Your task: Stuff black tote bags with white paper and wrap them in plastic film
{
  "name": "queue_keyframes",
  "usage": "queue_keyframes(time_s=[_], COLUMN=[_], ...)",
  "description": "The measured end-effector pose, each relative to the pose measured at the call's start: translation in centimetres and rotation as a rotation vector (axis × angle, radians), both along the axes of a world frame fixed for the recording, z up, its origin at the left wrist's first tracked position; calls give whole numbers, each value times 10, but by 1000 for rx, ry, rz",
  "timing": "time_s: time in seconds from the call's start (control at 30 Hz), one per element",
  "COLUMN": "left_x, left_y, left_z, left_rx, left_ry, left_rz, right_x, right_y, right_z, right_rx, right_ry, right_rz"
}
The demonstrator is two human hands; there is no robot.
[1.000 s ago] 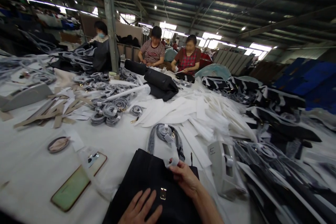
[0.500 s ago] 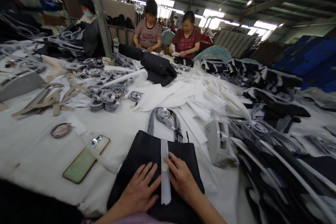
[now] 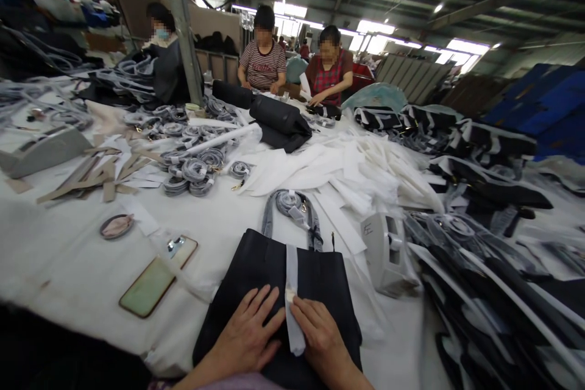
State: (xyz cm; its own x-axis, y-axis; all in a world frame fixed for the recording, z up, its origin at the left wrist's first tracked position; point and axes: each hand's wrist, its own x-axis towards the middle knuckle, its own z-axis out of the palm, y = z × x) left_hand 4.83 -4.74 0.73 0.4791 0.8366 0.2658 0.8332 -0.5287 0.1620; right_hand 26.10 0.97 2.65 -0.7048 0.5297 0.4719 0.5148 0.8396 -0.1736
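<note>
A black handbag point(image 3: 256, 262) lies flat in front of me, its wrapped grey handles point(image 3: 269, 219) pointing away. A coiled strap point(image 3: 289, 201) rests inside the handle loop. Down the middle of the bag runs a white paper strip point(image 3: 291, 262), with a small pale patch on it. My left hand point(image 3: 249, 332) lies flat on the bag left of the strip, fingers spread and holding nothing. With fingers stretched out, my right hand point(image 3: 320, 329) presses its fingertips on the strip's right edge, just below the patch.
A tape dispenser point(image 3: 386, 253) stands right of the bag, beside stacked black bag pieces point(image 3: 484, 311). A phone point(image 3: 155, 280) and a small round dish point(image 3: 116, 226) lie left. Beyond are white strips point(image 3: 311, 164), coiled straps point(image 3: 196, 170) and a black roll point(image 3: 278, 116). Two co-workers point(image 3: 262, 64) face me.
My right hand has slid down along the strip toward me. My left hand stays on the bag. The view has shifted slightly, and a co-worker's hand across the table has moved.
</note>
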Motion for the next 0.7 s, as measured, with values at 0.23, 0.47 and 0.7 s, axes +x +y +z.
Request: queue_keyframes(time_s=[0.23, 0.47, 0.7], left_x=[0, -1, 5], left_y=[1, 3, 8], left_z=[-3, 1, 11], left_rx=[117, 110, -49], left_ry=[2, 8, -218], left_rz=[-42, -66, 14], right_x=[3, 2, -13], right_y=[-14, -6, -1], right_z=[9, 18, -14], right_rx=[-215, -189, -30], right_ry=[-31, -55, -219], right_rz=[-28, -127, -131])
